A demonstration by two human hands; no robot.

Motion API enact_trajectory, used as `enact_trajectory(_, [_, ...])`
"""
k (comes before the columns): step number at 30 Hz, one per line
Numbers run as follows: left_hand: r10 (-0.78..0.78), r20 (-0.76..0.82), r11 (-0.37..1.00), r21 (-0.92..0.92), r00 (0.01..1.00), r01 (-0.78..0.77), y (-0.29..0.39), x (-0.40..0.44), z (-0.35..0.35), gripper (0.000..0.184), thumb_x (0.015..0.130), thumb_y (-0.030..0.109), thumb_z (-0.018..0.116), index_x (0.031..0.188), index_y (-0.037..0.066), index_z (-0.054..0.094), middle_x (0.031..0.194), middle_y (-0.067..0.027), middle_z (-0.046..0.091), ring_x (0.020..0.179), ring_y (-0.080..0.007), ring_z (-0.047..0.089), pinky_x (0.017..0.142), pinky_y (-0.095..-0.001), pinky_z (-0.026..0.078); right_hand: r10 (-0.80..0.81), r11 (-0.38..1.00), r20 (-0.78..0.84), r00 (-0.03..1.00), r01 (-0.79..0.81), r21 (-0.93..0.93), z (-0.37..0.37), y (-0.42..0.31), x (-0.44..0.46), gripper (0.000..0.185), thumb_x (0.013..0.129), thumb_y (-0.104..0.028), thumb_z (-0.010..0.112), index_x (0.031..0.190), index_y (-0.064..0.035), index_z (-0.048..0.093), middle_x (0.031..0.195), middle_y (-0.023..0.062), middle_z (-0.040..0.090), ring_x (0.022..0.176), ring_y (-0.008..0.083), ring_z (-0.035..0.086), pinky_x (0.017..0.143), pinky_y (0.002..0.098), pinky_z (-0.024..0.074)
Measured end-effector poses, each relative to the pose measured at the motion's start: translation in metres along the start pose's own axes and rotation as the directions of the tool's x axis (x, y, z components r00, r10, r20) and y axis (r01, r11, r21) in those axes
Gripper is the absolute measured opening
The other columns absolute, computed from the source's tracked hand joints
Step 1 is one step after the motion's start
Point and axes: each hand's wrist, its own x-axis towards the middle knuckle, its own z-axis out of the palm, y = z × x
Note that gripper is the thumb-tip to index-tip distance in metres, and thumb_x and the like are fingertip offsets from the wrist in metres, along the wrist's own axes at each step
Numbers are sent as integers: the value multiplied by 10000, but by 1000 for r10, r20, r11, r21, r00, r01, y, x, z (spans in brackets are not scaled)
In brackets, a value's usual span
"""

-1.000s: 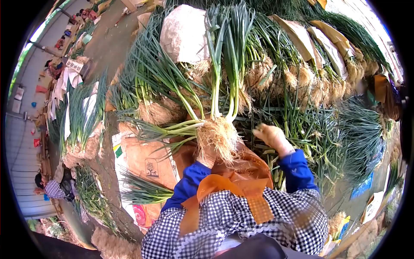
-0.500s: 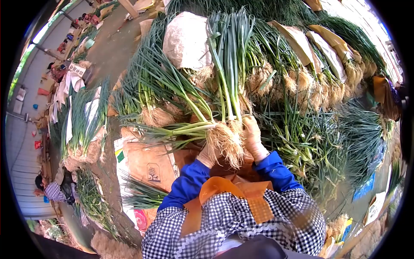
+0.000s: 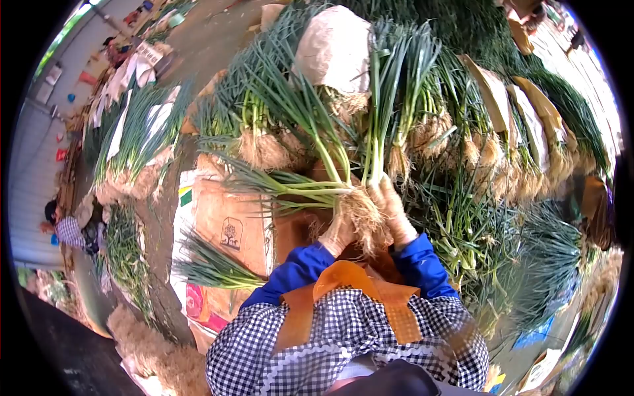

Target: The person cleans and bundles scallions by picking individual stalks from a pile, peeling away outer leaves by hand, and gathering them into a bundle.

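Green onions with long green leaves, white stems and tangled pale roots are between my two hands, above an orange-brown apron. My left hand is closed around the root end from the left side, its fingers partly behind the roots. On the right side, my right hand presses against the roots and the white stems, fingers pointing up and pressed together. Some stems stand up and away from me, others lean out to the left. A loose bunch of green onions lies on a printed brown sack at my left.
Bundles with roots line the far side, some under a white sack or brown wraps. Loose leaves heap at the right. A person in a checked top is at the far left.
My right hand has come in from the right to the roots and stems. The view has turned, so the surroundings appear shifted. My left hand stays at the roots.
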Motion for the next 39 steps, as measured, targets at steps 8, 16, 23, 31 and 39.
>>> enact_trajectory(8, [180,266,-523,841,947,-137,-55,-7,-103,422,880,310,507,1190,27,465,1124,-144,488,963,-214,508,802,-322,476,46,516,684,728,569,-640,79,-38,-53,439,946,-254,431,1304,-8,367,1159,130,550,1062,203,528,966,344,396])
enact_trajectory(16, [-115,113,-992,-65,987,-109,-136,10,-232,428,873,277,526,1205,19,446,1130,-145,464,965,-215,499,796,-315,483,572,802,813,110,131,-583,98,-10,-111,378,959,-273,410,712,-11,524,555,59,502,480,118,423,488,263,400])
enact_trajectory(23, [-264,53,-927,-288,963,-238,-190,-51,-352,438,866,249,542,1218,13,430,1135,-145,444,967,-215,491,791,-308,490,-150,610,447,882,438,-660,42,-85,-33,372,956,-294,414,704,-67,565,640,18,519,603,103,474,610,239,370])
enact_trajectory(31, [-498,37,-786,-442,866,-433,-235,-150,-457,433,862,198,547,1226,9,407,1122,-126,420,967,-211,478,758,-294,492,0,504,427,904,369,-781,-1,-40,44,365,940,-333,457,820,-32,625,668,1,537,609,98,460,581,220,343])
enact_trajectory(39, [-888,-45,-265,-764,457,-589,-318,-255,-460,396,834,158,569,1187,19,456,1098,-89,483,965,-196,500,763,-292,482,-34,377,329,944,317,-870,-2,-54,14,345,944,-314,444,889,-30,633,720,-1,568,669,96,494,691,228,393])
